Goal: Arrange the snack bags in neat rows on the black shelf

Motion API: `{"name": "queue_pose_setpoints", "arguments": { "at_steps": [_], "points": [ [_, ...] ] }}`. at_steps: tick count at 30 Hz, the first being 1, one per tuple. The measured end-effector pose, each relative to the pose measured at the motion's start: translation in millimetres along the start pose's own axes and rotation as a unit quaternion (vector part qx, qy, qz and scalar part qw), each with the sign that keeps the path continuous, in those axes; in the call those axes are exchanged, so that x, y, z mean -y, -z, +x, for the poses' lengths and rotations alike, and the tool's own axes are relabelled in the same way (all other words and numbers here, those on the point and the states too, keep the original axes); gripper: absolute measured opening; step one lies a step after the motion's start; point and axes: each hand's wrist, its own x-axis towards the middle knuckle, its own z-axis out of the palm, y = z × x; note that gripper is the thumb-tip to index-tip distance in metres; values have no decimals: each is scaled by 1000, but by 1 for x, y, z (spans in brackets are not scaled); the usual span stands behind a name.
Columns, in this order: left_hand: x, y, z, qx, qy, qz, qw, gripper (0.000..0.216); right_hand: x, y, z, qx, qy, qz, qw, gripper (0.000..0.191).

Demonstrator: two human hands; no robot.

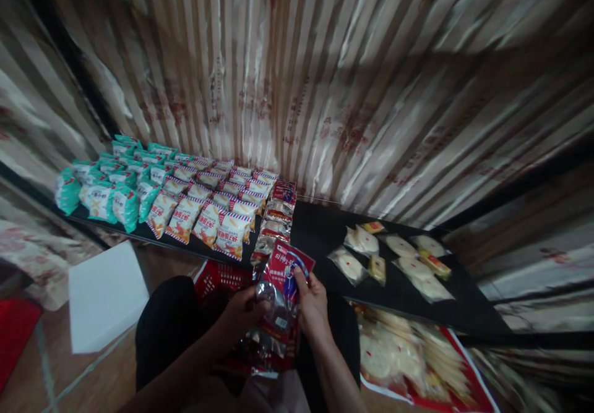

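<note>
Both my hands hold a red and clear snack packet [284, 275] just below the front edge of a black shelf [320, 230]. My left hand [242, 311] grips the packet's lower left side with fingers curled. My right hand [312, 302] pinches its right edge near the top. More packets of the same kind hang below in a loose stack [269, 345] between my hands. A row of matching red packets [277, 215] lies on the shelf straight ahead.
Rows of orange-striped bags [208, 206] and teal bags [111, 184] fill the shelf's left. Clear packets of white round cakes [399, 255] lie on its right. A red basket [223, 275] sits below, a white box [104, 292] on the floor at left, a red-edged bag of cakes [417, 363] at right.
</note>
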Motion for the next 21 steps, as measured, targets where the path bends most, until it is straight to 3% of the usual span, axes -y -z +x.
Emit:
{"name": "queue_pose_setpoints", "arguments": {
  "at_steps": [5,11,18,21],
  "points": [
    [-12,-12,19,-51,12,-48,997,37,9,-3,4,38,-17,68,997,40],
    [-29,-12,54,-39,3,-89,995,33,11,-2,24,32,26,70,997,47],
    [-37,-9,104,-71,-12,-85,994,28,39,-15,88,24,61,80,995,40],
    [-38,-7,125,-112,-13,-41,993,31,40,-21,122,9,64,54,996,42]
  ]
}}
